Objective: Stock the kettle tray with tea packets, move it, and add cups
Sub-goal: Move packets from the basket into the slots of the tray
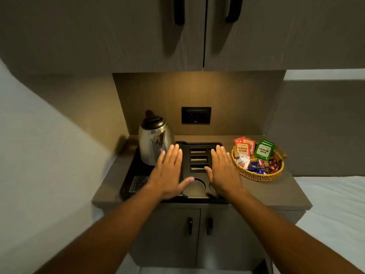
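Hovering palm-down over the kettle tray (197,144), left hand (167,175) and right hand (224,173) show each grip spread flat.

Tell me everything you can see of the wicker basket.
The basket is round, shallow, woven of yellow and brown wicker. It sits flat on the counter, right of the black tray, apart from it. Red tea packets, green ones and small wrapped sweets fill it. Neither hand touches it.

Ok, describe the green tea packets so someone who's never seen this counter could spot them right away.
On the counter, right of the black kettle tray, sits a woven basket. The green tea packets stand upright at its back right, beside the red packets. Only they are green, printed "Premium Green".
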A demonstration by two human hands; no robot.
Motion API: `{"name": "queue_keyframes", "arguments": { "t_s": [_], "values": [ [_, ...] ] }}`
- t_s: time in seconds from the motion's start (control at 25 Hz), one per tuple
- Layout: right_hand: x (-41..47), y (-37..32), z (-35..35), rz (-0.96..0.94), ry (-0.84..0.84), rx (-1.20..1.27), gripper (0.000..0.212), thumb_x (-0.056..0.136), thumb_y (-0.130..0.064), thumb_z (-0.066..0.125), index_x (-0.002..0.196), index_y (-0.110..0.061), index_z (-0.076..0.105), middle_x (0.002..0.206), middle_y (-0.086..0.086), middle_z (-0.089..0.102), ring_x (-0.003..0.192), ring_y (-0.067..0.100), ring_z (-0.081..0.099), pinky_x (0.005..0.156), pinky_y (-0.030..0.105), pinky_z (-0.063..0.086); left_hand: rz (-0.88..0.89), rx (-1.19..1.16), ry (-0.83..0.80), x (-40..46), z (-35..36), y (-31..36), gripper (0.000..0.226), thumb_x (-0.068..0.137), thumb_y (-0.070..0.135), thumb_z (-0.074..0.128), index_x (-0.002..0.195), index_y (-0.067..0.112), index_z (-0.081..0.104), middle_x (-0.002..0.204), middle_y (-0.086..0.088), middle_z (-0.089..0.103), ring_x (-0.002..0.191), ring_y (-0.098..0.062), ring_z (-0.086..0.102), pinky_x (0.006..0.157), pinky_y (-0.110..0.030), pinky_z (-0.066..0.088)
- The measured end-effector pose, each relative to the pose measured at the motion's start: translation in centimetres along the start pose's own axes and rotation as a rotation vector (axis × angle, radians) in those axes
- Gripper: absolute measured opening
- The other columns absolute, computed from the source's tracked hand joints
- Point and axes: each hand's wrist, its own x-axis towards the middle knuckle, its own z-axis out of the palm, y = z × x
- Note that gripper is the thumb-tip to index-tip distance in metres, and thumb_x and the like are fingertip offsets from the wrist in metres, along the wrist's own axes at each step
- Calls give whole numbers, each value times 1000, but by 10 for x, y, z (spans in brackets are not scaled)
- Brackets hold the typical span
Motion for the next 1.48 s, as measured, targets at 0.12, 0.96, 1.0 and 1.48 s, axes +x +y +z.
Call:
{"name": "queue_keyframes", "arguments": {
  "t_s": [0.12, 0.96, 1.0, 1.48],
  "values": [
    [14, 33, 13, 183, -27, 115, 55, 93, -35, 51, 141, -14, 34, 149, 11, 36, 139, 27, 29, 109, 40, 29, 41, -115, -138, -2, 47, -8, 92, 90, 76, 13, 154, 14, -8, 163, -7, -12, 148, -18, -19, 120, -40, -5],
    [143, 169, 36, 903, -343, 240, 56, 64, -35, 87, 106, -7, 61, 105, 16, 68, 90, 31, 66, 67, 34, 50, 50, -225, -276, 11, 90, -20, 92, 85, 83, 6, 152, 24, -15, 161, 4, -20, 145, -9, -26, 119, -34, -12],
    [144, 171, 35, 908, -331, 250, 49, 64, -32, 87, 100, -7, 64, 100, 16, 70, 84, 31, 67, 65, 34, 52, 49, -223, -278, 11, 90, -21, 92, 85, 83, 6, 152, 24, -15, 161, 3, -19, 145, -9, -26, 119, -34, -12],
    [172, 157, -42, 551, -397, 449, 11, 78, -16, 75, 78, -21, 65, 81, 2, 68, 70, 15, 65, 52, 25, 46, 48, -223, -277, 11, 83, -19, 94, 87, 81, 9, 156, 19, -6, 163, 1, -13, 147, -11, -19, 121, -35, -7]
  ]
}}
